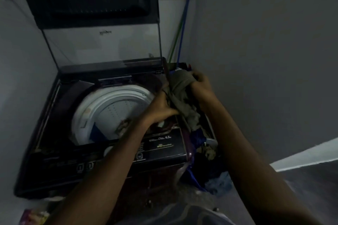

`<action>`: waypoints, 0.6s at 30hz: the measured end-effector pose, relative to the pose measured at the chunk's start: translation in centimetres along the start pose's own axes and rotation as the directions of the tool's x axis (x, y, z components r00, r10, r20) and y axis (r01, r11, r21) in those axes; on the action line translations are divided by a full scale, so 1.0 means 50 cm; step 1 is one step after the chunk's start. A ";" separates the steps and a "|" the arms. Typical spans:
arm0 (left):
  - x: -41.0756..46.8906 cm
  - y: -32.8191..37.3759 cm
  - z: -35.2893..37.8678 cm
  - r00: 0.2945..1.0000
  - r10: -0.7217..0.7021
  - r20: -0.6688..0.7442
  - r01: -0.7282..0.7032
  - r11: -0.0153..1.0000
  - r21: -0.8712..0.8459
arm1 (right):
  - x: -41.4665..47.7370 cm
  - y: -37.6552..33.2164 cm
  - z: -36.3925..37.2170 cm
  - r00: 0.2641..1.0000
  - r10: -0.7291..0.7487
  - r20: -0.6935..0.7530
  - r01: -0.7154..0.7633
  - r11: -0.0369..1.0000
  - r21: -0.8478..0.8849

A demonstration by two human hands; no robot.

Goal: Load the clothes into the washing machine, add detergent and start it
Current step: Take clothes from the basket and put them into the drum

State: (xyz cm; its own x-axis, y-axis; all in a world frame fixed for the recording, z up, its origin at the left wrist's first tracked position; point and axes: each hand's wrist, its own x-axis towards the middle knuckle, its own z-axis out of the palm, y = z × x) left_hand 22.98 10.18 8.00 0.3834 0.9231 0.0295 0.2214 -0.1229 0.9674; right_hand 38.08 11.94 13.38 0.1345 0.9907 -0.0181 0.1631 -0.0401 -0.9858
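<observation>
Both hands, left hand (161, 107) and right hand (201, 86), grip an olive garment (180, 95) above the laundry pile (199, 139), beside the open washing machine (102, 107).

I see both hands gripping olive garment (180, 95) at washer's right edge: left hand (161, 108) low, right hand (202, 86) high. Washer lid (95, 23) upright, drum (117, 109) holds few clothes.

Your crumpled olive-grey cloth garment (180, 95) looks soft and matt; the black top-loading washing machine (162, 144) before you shows glossy plastic, around a smooth white plastic drum rim (91, 107).
</observation>
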 end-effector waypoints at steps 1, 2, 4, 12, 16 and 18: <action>-0.001 0.010 -0.021 0.998 -0.025 -0.062 0.020 0.997 -0.080 | 0.002 -0.012 0.031 1.000 -0.010 0.013 0.010 1.000 0.020; 0.000 0.019 -0.044 0.988 -0.067 -0.140 0.047 0.989 -0.138 | 0.004 -0.020 0.057 0.999 -0.007 0.045 0.005 0.999 0.050; 0.006 0.020 -0.094 0.947 -0.134 -0.292 0.083 0.980 -0.180 | 0.002 -0.032 0.097 0.983 -0.004 0.182 -0.024 0.988 0.153; -0.008 0.006 -0.254 0.835 -0.176 -0.521 0.004 0.949 -0.314 | -0.004 0.084 0.142 0.919 0.026 0.393 0.240 0.755 -0.610; -0.014 -0.035 -0.307 0.859 -0.128 -0.495 0.015 0.974 -0.226 | -0.001 0.125 0.216 0.966 0.051 0.255 0.146 0.703 -0.696; -0.031 -0.058 -0.331 0.841 -0.122 -0.527 0.088 0.992 -0.089 | 0.013 0.127 0.262 0.982 0.098 0.164 -0.009 0.882 -0.471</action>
State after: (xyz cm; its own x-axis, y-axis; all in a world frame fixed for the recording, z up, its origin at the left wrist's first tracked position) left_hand 6.90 15.13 9.30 -0.1773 0.9834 0.0396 0.1741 -0.0082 0.9847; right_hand 26.37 14.02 4.93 -0.0128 0.9899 -0.1415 0.6029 -0.1053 -0.7909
